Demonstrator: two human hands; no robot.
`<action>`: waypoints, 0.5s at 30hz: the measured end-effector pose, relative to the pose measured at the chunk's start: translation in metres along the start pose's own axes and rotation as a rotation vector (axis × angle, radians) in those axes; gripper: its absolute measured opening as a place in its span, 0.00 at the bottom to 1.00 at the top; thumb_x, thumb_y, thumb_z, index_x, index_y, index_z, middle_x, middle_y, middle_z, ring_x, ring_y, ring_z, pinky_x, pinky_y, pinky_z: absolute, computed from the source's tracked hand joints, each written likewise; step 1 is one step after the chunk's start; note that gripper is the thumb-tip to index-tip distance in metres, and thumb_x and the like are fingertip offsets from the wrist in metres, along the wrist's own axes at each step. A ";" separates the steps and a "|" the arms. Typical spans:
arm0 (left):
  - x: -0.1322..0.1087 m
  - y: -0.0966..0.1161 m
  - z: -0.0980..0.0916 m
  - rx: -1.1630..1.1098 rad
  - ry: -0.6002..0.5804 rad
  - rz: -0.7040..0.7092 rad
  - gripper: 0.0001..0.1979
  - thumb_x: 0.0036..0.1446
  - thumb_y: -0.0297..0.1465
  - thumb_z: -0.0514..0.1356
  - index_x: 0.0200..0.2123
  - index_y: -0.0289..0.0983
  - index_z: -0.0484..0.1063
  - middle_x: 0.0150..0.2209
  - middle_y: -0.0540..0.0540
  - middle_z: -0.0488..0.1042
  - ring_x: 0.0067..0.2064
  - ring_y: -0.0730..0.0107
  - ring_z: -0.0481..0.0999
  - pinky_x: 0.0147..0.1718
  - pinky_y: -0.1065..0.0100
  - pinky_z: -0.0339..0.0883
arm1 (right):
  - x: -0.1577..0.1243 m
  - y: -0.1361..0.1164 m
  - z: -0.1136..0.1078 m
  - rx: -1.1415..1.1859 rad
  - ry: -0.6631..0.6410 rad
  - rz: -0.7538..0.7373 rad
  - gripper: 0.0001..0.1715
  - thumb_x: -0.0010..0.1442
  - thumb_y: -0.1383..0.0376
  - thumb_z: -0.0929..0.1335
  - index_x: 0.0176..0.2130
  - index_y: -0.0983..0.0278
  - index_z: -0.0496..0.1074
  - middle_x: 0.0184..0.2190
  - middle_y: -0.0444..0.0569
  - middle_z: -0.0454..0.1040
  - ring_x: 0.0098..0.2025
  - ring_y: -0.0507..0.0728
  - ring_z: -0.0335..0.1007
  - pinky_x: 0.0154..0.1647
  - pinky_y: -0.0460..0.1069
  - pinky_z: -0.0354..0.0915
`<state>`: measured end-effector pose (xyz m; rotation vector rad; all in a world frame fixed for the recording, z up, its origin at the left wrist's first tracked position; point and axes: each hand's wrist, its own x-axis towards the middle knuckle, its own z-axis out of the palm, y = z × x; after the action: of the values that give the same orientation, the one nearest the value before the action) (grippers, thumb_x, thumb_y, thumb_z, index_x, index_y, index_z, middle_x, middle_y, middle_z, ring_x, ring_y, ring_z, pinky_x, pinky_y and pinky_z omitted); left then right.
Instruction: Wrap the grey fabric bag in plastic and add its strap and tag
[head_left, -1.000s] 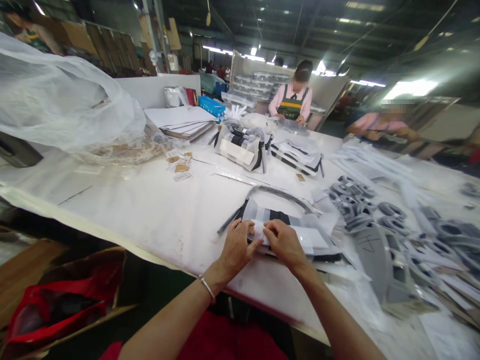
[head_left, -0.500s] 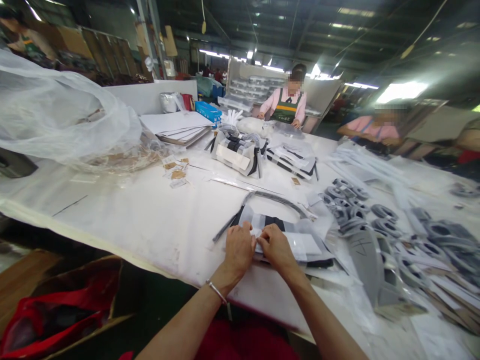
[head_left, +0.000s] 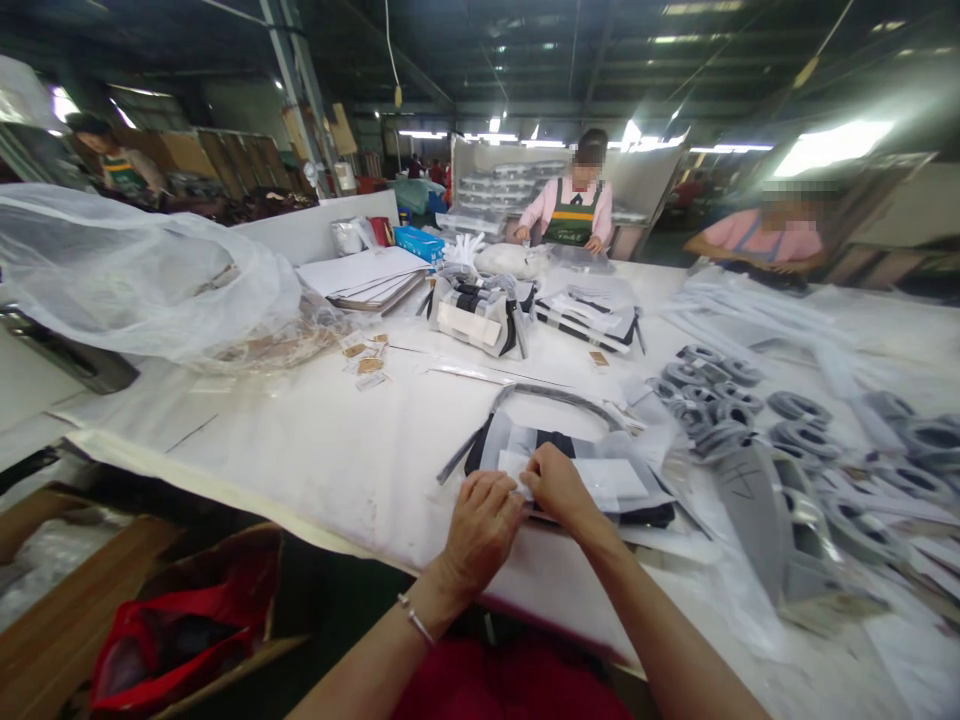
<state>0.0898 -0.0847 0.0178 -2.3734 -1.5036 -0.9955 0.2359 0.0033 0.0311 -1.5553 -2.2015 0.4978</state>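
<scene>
**Pinching the near edge of a bagged packet at the table's front edge**

Both hands meet at the near edge of the table (head_left: 315,440), a little right of its middle. The bagged packet (head_left: 607,482), black and white inside clear film, lies flat there. Its long axis runs along that edge, and most of it stretches away to the right of the hands.

The right hand (head_left: 561,490) rests on the packet's near left part, thumb and fingers drawn together on the film. The left hand (head_left: 484,525) is half curled, its fingertips against the same corner. Whether it grips anything cannot be told. The right hand is the nearer to the packet's body.

A curved grey strip (head_left: 559,393) arches just beyond the packet, and grey rings (head_left: 709,400) lie further right. A large clear plastic bag (head_left: 150,280) sits towards the far left corner.
</scene>
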 end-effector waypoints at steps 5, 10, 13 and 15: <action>-0.017 0.019 0.003 0.096 -0.067 0.039 0.20 0.66 0.31 0.53 0.60 0.35 0.62 0.53 0.37 0.75 0.54 0.54 0.74 0.52 0.52 0.65 | 0.000 0.001 0.001 -0.001 0.007 -0.004 0.08 0.53 0.74 0.69 0.24 0.65 0.69 0.28 0.47 0.67 0.30 0.53 0.62 0.32 0.48 0.57; -0.010 0.023 0.009 0.124 -0.074 -0.038 0.19 0.64 0.29 0.56 0.58 0.34 0.64 0.52 0.38 0.75 0.53 0.54 0.74 0.54 0.50 0.65 | 0.002 -0.002 -0.002 0.014 0.002 0.000 0.10 0.51 0.75 0.68 0.22 0.65 0.69 0.27 0.47 0.68 0.29 0.53 0.63 0.32 0.47 0.58; -0.006 0.023 0.010 0.143 -0.078 -0.043 0.18 0.63 0.28 0.57 0.56 0.34 0.65 0.51 0.39 0.76 0.53 0.54 0.74 0.55 0.50 0.63 | 0.003 -0.007 -0.005 0.040 0.008 0.011 0.11 0.49 0.77 0.68 0.21 0.64 0.68 0.27 0.48 0.69 0.28 0.53 0.63 0.32 0.48 0.60; -0.005 0.023 0.009 0.155 -0.070 -0.016 0.18 0.62 0.26 0.56 0.55 0.34 0.66 0.50 0.39 0.76 0.53 0.54 0.74 0.55 0.50 0.63 | 0.001 -0.013 -0.007 0.062 0.032 0.020 0.12 0.49 0.79 0.68 0.22 0.64 0.69 0.28 0.49 0.71 0.29 0.53 0.65 0.33 0.48 0.61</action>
<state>0.1118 -0.0950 0.0124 -2.3133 -1.5648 -0.7764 0.2289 0.0008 0.0433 -1.5442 -2.1282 0.5385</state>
